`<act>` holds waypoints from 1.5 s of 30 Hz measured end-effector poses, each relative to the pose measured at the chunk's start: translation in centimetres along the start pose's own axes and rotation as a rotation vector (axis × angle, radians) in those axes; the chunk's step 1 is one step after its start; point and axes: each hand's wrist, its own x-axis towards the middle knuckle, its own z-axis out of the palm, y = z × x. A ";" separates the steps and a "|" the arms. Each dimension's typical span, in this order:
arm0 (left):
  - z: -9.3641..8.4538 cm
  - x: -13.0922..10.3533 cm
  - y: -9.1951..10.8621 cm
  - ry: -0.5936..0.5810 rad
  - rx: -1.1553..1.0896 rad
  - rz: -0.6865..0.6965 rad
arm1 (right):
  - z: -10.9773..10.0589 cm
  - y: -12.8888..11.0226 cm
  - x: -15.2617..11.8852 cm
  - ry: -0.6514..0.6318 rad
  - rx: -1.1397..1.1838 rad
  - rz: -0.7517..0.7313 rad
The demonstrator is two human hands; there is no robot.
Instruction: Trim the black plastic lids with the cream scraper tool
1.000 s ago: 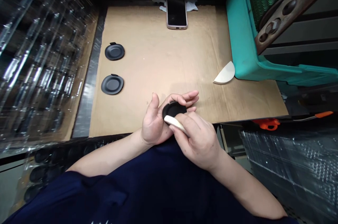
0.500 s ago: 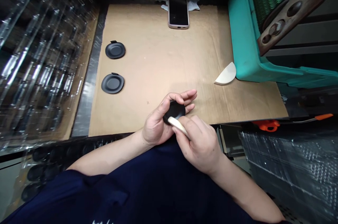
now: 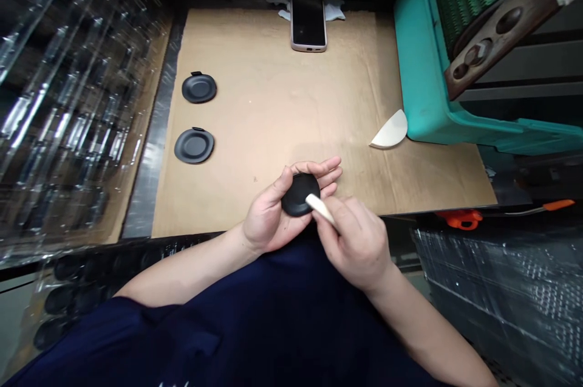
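A round black part point(image 3: 298, 192) rests in my left hand point(image 3: 273, 211), held between the thumb and the curved fingers, its face up. My right hand point(image 3: 357, 235) pinches a thin cream-coloured piece point(image 3: 320, 209), whose tip is at the lower right of the black part's face. Two similar black parts with small tabs lie on the cardboard at the left, one farther back point(image 3: 199, 87) and one nearer point(image 3: 194, 146). A cream half-round piece point(image 3: 390, 130) lies at the right, beside the teal bin.
A phone point(image 3: 308, 23) lies on white cloth or paper at the back of the cardboard point(image 3: 273, 101). The teal bin point(image 3: 423, 71) stands at the right. Clear plastic trays point(image 3: 73, 95) fill the left; more trays point(image 3: 501, 290) and an orange-handled tool point(image 3: 462, 218) are lower right.
My right hand has moved right with the cream piece, from the black part's lower left edge to its lower right. More of the black face shows. My left hand has opened slightly around it.
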 end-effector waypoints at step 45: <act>-0.3 0.1 0.0 -0.010 0.027 -0.022 | 0.6 -0.8 -0.4 -0.046 0.154 -0.023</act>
